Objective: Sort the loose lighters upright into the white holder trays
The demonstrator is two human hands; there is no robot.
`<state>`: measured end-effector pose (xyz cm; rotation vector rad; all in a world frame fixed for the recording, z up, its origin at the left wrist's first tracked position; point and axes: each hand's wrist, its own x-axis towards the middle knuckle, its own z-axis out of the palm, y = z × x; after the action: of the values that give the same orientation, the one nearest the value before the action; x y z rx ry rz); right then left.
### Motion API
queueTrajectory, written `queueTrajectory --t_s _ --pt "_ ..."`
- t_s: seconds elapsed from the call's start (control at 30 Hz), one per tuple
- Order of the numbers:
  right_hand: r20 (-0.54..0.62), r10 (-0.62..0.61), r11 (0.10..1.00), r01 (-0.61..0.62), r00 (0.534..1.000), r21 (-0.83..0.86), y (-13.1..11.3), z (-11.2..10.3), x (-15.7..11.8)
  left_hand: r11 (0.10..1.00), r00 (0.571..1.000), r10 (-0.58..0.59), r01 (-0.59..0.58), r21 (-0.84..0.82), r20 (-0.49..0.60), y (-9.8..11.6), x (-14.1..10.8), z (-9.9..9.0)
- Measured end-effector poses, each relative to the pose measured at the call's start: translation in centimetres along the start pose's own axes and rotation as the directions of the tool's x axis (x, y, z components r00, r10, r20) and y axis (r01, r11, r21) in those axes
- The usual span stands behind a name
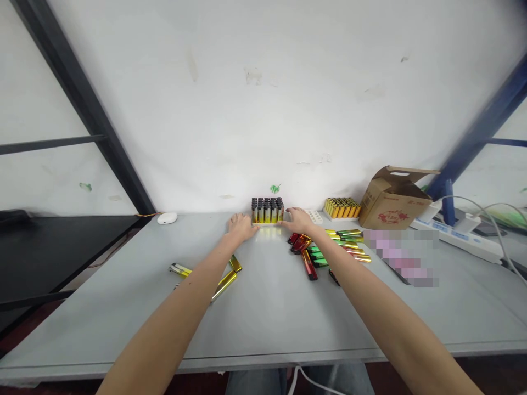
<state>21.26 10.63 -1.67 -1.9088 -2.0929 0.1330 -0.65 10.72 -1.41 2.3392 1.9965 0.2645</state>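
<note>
A white tray (269,224) stands near the wall with rows of upright lighters (267,210), black-topped with silver and yellow bodies. My left hand (242,226) is at its left end, thumb at the front corner. At the opposite end is my right hand (298,220), its thumb against the tray's front edge. Both hands grip the tray between them; the far fingers are partly hidden. Shiny yellow lighters (224,285) lie loose beside my left forearm. Red lighters (309,265) and green lighters (319,258) are scattered near my right forearm, which covers some of them.
Behind my right hand is a white holder with holes (315,216). Farther right come a rack of yellow cylinders (342,208), an open cardboard box (391,204), a blurred-out flat object (405,263) and a power strip (465,239) with cables. A small white case (167,218) sits back left.
</note>
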Motion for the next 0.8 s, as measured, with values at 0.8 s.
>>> queueTrajectory --t_s 0.8 --pt "-0.164 0.448 0.894 -0.442 0.879 0.072 0.5 -3.6 -1.8 0.983 0.989 0.070 -0.091 -0.162 -0.133 -0.5 -7.3 0.5"
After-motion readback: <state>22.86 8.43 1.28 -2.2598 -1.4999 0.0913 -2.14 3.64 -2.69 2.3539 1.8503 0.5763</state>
